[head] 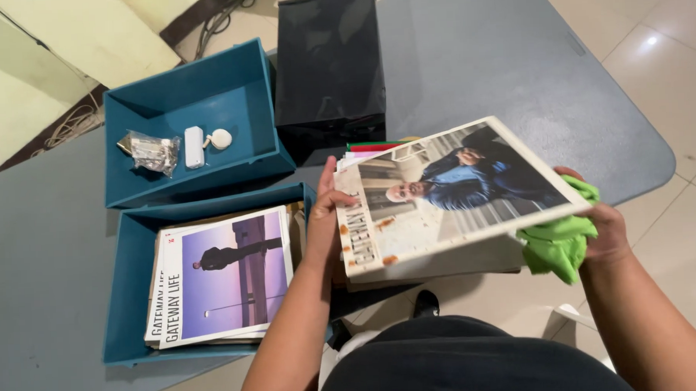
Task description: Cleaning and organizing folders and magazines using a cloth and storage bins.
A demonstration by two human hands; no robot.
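My left hand [326,219] grips the left edge of a magazine [448,192] whose cover shows a seated person in a blue suit. The magazine is lifted and tilted above a stack of magazines [435,268] at the table's near edge. My right hand [607,229] holds a bunched green cloth [562,242] against the magazine's right edge. A near blue bin [128,303] to the left holds more magazines, the top one [227,273] with a purple cover.
A far blue bin [175,101] contains a small plastic bag of parts [152,152] and two white devices [203,143]. A black box [328,65] stands behind the stack. The grey-blue table [497,59] has a rounded right edge, with tiled floor beyond.
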